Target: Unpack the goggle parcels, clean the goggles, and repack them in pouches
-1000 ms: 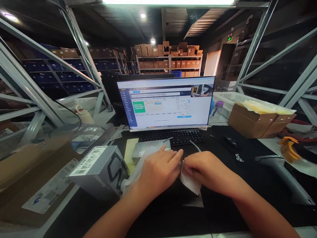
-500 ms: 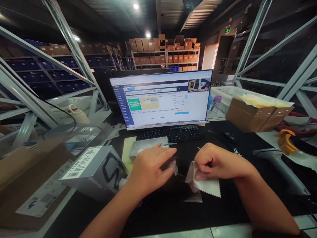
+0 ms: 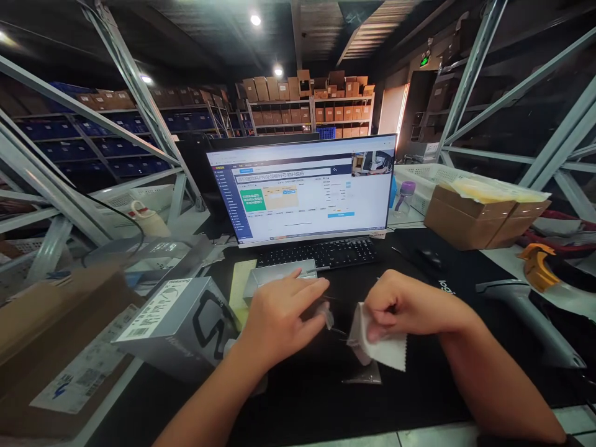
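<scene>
My right hand (image 3: 410, 307) is closed on a small white cloth (image 3: 384, 347) with a zigzag edge, just above the black desk mat (image 3: 326, 397). My left hand (image 3: 279, 316) pinches a small pale piece (image 3: 328, 315) at its fingertips, a hand's width left of the cloth. A thin dark item, hard to make out, runs between the two hands. Behind my left hand lies an open grey box tray (image 3: 274, 279). A small clear bag (image 3: 363, 372) lies flat on the mat below the cloth.
A grey product box (image 3: 181, 326) lies left of my left hand, brown cartons (image 3: 60, 347) beyond it. Monitor (image 3: 302, 189) and black keyboard (image 3: 321, 253) stand behind. A mouse (image 3: 431, 257), a grey scanner (image 3: 526, 313) and an open carton (image 3: 484, 217) sit to the right.
The hands were together over the cloth a second ago and have drawn apart. My right hand keeps the cloth; my left holds the small pale piece. The view dipped slightly.
</scene>
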Demonstrator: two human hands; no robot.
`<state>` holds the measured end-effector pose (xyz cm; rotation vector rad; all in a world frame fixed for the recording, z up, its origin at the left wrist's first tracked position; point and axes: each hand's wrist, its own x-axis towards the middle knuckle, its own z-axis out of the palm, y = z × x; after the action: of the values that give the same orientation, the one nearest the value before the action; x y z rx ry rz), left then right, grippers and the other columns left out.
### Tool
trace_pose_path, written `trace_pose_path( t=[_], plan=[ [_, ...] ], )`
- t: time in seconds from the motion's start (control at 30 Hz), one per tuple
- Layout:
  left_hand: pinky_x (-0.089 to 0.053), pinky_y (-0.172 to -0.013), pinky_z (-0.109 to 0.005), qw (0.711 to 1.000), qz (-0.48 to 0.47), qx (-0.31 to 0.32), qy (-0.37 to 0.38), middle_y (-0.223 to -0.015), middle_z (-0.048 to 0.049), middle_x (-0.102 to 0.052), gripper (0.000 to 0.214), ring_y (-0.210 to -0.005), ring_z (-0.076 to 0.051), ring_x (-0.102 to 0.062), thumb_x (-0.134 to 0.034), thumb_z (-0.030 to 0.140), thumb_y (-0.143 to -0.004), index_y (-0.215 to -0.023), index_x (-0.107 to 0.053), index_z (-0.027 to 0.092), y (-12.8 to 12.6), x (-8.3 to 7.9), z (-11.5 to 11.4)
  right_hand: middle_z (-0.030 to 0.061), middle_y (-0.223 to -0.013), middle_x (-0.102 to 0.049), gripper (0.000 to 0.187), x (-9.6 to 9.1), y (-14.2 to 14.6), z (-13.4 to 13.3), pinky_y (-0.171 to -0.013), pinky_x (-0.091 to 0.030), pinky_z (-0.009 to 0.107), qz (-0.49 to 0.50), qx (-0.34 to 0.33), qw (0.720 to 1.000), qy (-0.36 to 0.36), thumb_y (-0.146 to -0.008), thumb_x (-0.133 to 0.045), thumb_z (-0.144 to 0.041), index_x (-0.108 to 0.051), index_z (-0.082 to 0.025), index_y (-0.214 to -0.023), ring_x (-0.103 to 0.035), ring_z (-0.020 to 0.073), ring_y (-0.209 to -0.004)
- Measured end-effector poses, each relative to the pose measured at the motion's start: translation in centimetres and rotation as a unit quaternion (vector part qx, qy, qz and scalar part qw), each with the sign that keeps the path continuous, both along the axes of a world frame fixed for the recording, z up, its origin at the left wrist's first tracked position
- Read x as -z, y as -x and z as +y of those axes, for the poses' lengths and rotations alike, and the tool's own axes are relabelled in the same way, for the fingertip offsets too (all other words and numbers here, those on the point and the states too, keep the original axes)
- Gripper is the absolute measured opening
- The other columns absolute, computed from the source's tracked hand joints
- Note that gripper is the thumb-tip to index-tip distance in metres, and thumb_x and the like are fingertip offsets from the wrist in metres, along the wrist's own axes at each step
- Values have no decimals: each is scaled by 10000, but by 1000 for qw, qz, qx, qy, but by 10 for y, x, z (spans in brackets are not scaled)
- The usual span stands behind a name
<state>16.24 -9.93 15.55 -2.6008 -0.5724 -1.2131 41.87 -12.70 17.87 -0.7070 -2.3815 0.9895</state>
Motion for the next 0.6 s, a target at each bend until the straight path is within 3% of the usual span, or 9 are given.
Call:
trace_pose_path(
  t=[0.1,0.2,0.33,0.4,0.6],
  plan=[
    [-621,-949,-446,1000,-13,10,13,-926,-18,-782,295,-759,-177,-743,-634,153,-848,-1142,-657,173,-2,0,-4,-85,-558,-343,512,-7,-16,-1,-503,-231,203,3,-16,1000,12,-836,-745,-193,-303,-188,-579,-301,56,-526],
    [-638,-912,-440,1000,-12,0,-3,-901,-34,-782,286,-736,-190,-740,-620,147,-846,-1128,-667,147,-8,4,-9,-84,-564,-365,449,-6,-5,-10,-509,-243,192,-12,29,1000,-4,-804,-702,-80,-327,-187,-580,-328,53,-525],
    [-656,-856,-452,998,6,-26,-57,-884,-63,-776,276,-743,-216,-741,-608,107,-834,-1100,-679,112,-13,9,-11,-88,-550,-389,376,8,33,-20,-518,-226,202,-14,153,981,-121,-705,-628,33,-348,-171,-559,-348,50,-523],
    [-652,-868,-466,997,16,-31,-72,-914,-76,-778,284,-776,-229,-747,-594,92,-823,-1094,-678,105,-13,9,-10,-90,-539,-391,369,15,43,-17,-521,-208,215,-4,179,969,-170,-687,-631,37,-353,-163,-549,-330,50,-519],
    [-618,-955,-477,1000,-6,-14,-4,-910,-28,-783,280,-725,-186,-737,-602,147,-832,-1102,-677,164,-6,3,-5,-79,-563,-391,483,4,3,4,-498,-255,191,29,25,999,7,-848,-710,-185,-310,-187,-576,-355,49,-523]
  ],
)
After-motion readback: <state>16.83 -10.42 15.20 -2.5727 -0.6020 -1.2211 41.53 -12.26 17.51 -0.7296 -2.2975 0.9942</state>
